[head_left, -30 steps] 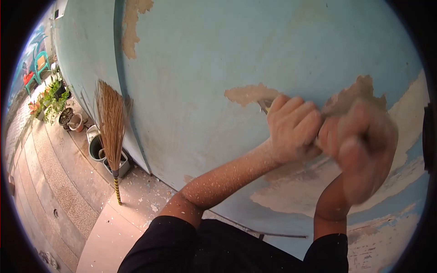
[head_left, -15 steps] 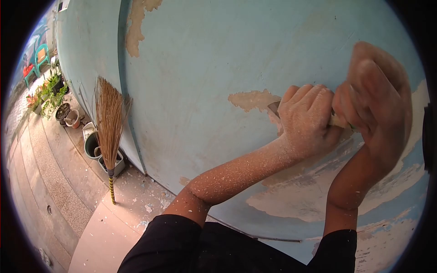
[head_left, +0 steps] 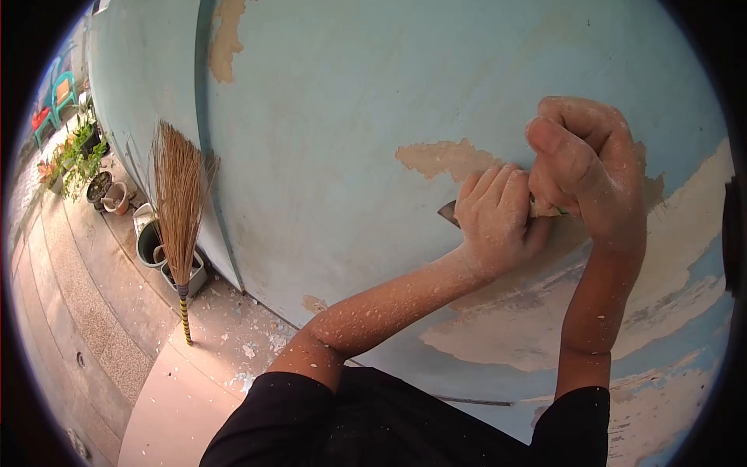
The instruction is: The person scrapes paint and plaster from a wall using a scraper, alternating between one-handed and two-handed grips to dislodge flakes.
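Note:
My left hand (head_left: 496, 222), dusted with pale flakes, is wrapped round a paint scraper (head_left: 449, 212) held against the wall. The scraper's dark metal blade pokes out to the left of my knuckles, just below a bare patch (head_left: 447, 158) in the paint. Part of its light handle shows between my two hands. My right hand (head_left: 587, 167) is closed at the handle's rear end, thumb up, with its lower fingers at the handle. The rest of the handle is hidden by my fingers. Around my hands the light blue wall (head_left: 342, 156) has peeled to beige in places.
A stick broom (head_left: 179, 206) leans upright at the left, in front of buckets (head_left: 149, 247) by the wall's foot. Paint chips (head_left: 249, 350) litter the floor below. Farther off stand potted plants (head_left: 99, 187) and a green chair (head_left: 64, 92).
Both hands and the scraper have shifted left and slightly down along the wall. My right hand, blurred before, now shows sharply. The view has moved slightly.

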### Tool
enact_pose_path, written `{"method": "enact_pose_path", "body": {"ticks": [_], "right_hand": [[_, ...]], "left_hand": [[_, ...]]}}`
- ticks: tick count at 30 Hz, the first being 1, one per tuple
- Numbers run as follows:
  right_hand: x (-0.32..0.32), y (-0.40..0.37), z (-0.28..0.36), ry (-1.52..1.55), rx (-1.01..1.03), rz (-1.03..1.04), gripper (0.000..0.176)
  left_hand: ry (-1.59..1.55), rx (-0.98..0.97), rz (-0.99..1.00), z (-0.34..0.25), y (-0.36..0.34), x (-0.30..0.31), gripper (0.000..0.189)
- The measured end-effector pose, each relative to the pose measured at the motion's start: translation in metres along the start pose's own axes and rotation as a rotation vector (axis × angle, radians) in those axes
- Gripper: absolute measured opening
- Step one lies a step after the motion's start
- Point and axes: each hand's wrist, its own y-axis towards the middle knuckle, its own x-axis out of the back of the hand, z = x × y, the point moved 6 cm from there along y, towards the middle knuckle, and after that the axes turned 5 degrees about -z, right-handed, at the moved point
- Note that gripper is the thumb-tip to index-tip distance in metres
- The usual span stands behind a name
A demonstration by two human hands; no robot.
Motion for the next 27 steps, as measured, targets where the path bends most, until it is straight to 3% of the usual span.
{"method": "enact_pose_path", "body": {"ticks": [1, 5, 8, 9, 12, 14, 16, 18, 19, 20, 22, 23, 24, 26, 27], "right_hand": [[0.002, 0.002, 0.016, -0.142, 0.077, -0.132, 0.042], [0.015, -0.005, 0.020, -0.164, 0.096, -0.075, 0.028], [0.020, -0.008, 0.016, -0.172, 0.099, -0.040, 0.015], [0.017, -0.010, 0.013, -0.173, 0.090, -0.038, 0.015], [0.019, -0.014, 0.009, -0.079, -0.043, -0.071, 0.019], [0.046, -0.027, 0.042, 0.235, -0.032, -0.172, 0.033], [0.043, -0.025, 0.041, 0.086, 0.014, -0.199, 0.038], [0.032, -0.032, 0.020, -0.053, 0.270, -0.131, 0.036], [0.019, -0.034, 0.017, -0.456, 0.262, -0.092, 0.035], [0.013, -0.036, 0.018, -0.459, 0.239, -0.092, 0.035], [0.023, -0.033, 0.009, -0.069, -0.067, -0.273, 0.036], [0.030, -0.034, 0.029, -0.160, 0.074, -0.264, 0.036], [0.028, -0.032, 0.042, -0.159, 0.086, -0.269, 0.036], [0.029, -0.036, 0.055, 0.094, 0.022, -0.432, 0.036], [0.036, -0.030, 0.042, 0.063, -0.018, -0.321, 0.038]], "left_hand": [[0.031, -0.076, -0.060, -0.012, 0.012, 0.002, 0.026], [0.045, -0.193, -0.088, -0.033, 0.050, -0.010, 0.018], [0.067, -0.166, -0.155, -0.018, 0.008, 0.006, 0.019], [-0.047, -0.128, -0.176, -0.011, 0.004, 0.010, 0.023], [0.058, -0.153, -0.058, -0.020, 0.003, 0.001, 0.024], [0.011, -0.238, -0.075, -0.036, 0.033, -0.009, 0.025], [-0.051, -0.302, -0.086, -0.042, 0.031, -0.011, 0.025], [0.022, -0.272, -0.044, -0.028, 0.007, -0.001, 0.025], [0.012, -0.254, -0.038, -0.024, -0.002, 0.001, 0.025], [0.027, -0.226, -0.054, -0.021, -0.012, 0.003, 0.026], [0.039, -0.210, -0.064, -0.027, -0.003, 0.006, 0.027], [-0.028, -0.251, -0.060, -0.036, 0.005, 0.001, 0.025], [-0.099, -0.301, -0.055, -0.045, 0.021, -0.004, 0.023], [-0.129, -0.323, -0.040, -0.047, 0.027, -0.008, 0.019], [-0.063, -0.277, -0.059, -0.040, 0.019, -0.006, 0.025]]}}
